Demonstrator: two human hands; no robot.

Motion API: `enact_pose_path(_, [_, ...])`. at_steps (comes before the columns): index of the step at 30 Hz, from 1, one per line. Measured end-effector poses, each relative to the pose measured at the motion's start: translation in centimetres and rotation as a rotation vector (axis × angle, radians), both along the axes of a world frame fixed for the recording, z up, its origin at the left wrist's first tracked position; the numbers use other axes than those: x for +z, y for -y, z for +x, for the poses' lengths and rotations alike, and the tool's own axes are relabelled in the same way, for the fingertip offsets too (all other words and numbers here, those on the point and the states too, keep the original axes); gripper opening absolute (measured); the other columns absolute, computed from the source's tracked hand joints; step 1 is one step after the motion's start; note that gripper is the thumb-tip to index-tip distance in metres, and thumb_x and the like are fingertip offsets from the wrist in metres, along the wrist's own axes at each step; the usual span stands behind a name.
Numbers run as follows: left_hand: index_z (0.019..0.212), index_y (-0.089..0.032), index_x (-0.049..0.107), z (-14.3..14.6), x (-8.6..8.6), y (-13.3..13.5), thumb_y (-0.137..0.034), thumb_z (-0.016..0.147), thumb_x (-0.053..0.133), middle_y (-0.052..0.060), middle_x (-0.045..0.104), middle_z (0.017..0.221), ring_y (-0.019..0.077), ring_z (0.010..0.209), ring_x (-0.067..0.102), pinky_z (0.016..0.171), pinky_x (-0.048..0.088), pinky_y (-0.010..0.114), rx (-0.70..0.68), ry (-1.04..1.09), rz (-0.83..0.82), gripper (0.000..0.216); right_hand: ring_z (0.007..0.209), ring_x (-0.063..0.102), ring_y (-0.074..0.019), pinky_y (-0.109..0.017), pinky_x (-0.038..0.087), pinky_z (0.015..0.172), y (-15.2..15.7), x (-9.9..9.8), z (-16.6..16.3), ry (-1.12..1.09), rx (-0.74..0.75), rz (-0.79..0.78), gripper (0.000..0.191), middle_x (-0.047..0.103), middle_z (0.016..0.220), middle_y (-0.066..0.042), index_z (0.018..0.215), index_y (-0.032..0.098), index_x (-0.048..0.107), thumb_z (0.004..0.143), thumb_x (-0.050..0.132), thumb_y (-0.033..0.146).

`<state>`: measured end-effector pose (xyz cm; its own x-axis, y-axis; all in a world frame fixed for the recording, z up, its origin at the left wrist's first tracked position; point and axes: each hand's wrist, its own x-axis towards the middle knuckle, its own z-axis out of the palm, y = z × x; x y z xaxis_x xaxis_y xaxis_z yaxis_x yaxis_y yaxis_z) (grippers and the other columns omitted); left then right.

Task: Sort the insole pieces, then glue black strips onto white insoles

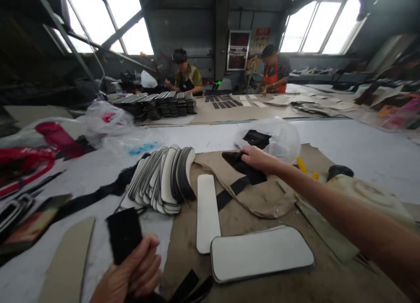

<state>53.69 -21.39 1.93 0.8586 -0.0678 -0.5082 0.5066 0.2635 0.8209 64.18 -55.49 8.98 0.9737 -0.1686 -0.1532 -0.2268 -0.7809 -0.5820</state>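
My left hand (133,268) is at the lower left, its fingers closed on a black fabric piece (124,233) that stands up from the grip. Farther out, my right hand (256,157) grips a dark fabric piece (256,176), with one end pointing left and another hanging down. Below it a black strip (229,194) lies on brown sheeting (183,268). Between my hands are a long white panel (208,213) and a short stack of white, round-cornered panels (262,252). Many similar dark-edged panels (157,180) lean in a row to the left.
A clear plastic bag (285,139) with black pieces lies beyond my right hand. At right are a yellowish container (370,195) and a yellow-handled tool (302,165). A beige board (67,263) is at lower left. Two people work across the tables near stacked dark pieces (167,103).
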Motion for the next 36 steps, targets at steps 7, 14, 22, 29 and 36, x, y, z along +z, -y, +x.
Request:
enact_pose_path(7, [0.086,-0.013,0.062,-7.3,-4.3,3.9,-0.044,0.057,0.087,-0.008,0.037,0.056,0.0032,0.048,0.033,0.046,0.032,0.016,-0.016,-0.049,-0.610,0.050,0.047,0.053,-0.0097,-0.020,0.043,0.050,-14.0,-4.1,-13.5,-0.494,0.102,1.031,0.008,0.061,0.057,0.001,0.075,0.014,0.062,0.076,0.056,0.021])
enact_pose_path(14, [0.097,-0.010,0.067,-9.7,-5.6,2.5,-0.030,0.059,0.086,0.005,0.068,0.073,0.0166,0.062,0.063,0.060,0.052,0.025,0.122,-0.241,-0.614,0.046,0.057,0.053,-0.0113,-0.020,0.041,0.053,-18.4,-7.7,-18.7,-0.492,0.343,0.747,0.010,0.062,0.065,0.001,0.076,0.015,0.060,0.077,0.050,0.017])
enact_pose_path(22, [0.075,-0.009,0.067,-9.4,-5.8,2.2,-0.015,0.083,0.060,0.006,0.070,0.067,0.0149,0.058,0.066,0.064,0.057,0.025,0.166,-0.329,-0.600,0.011,0.072,0.057,-0.0156,-0.024,0.041,0.065,-19.1,-8.1,-21.3,-0.130,0.464,0.333,0.016,0.066,0.082,-0.006,0.080,0.014,0.059,0.078,0.043,0.010])
enact_pose_path(29, [0.100,-0.013,0.065,-9.4,-5.1,2.6,-0.004,0.085,0.047,0.007,0.068,0.078,0.0207,0.079,0.069,0.073,0.058,0.035,0.084,-0.312,-0.598,0.025,0.079,0.063,-0.0185,-0.024,0.043,0.067,-18.4,-9.4,-23.8,-0.095,0.398,0.331,0.017,0.070,0.091,-0.010,0.086,0.014,0.062,0.080,0.045,0.016])
enact_pose_path(36, [0.071,-0.012,0.062,-7.1,-6.5,3.8,-0.023,0.052,0.086,-0.009,0.034,0.049,0.0035,0.039,0.034,0.035,0.034,0.016,-0.015,-0.187,-0.334,0.033,0.065,0.059,-0.0132,-0.020,0.038,0.056,-9.3,-8.2,-24.1,0.030,0.205,0.157,0.032,0.067,0.072,-0.002,0.078,0.018,0.064,0.092,0.045,0.039])
